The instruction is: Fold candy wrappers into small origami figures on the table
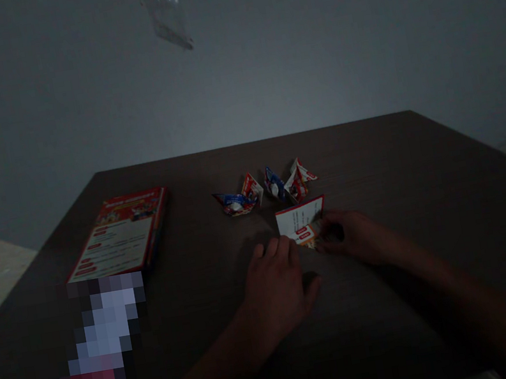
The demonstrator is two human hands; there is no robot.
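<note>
Taking the folded printed paper (297,219) as the centre of a dial, with 12 o'clock towards the wall, the left hand (276,282) lies palm down at about 7 o'clock, fingertips at the paper's lower left edge, thumb spread apart and pinching nothing. The right hand (355,234) is at 3 to 4 o'clock, thumb and forefinger curled at the paper's right edge; I cannot tell whether they pinch it.

The likeliest trouble is a crooked crease: if the left fingertips press too lightly, the paper could slide or twist under the right hand. Too hard a pull could tear so small a piece. A careless forward push might knock the red-and-blue folded paper shapes, one group (239,199) at 10 o'clock and another (291,183) just beyond at 12. The dim light makes edges hard to line up.

The paper stands partly open on the dark table (375,162): a raised white flap with fine dark print and a red border, and a lower part with orange and red labels. Its lower edge is hidden by the fingers.
</note>
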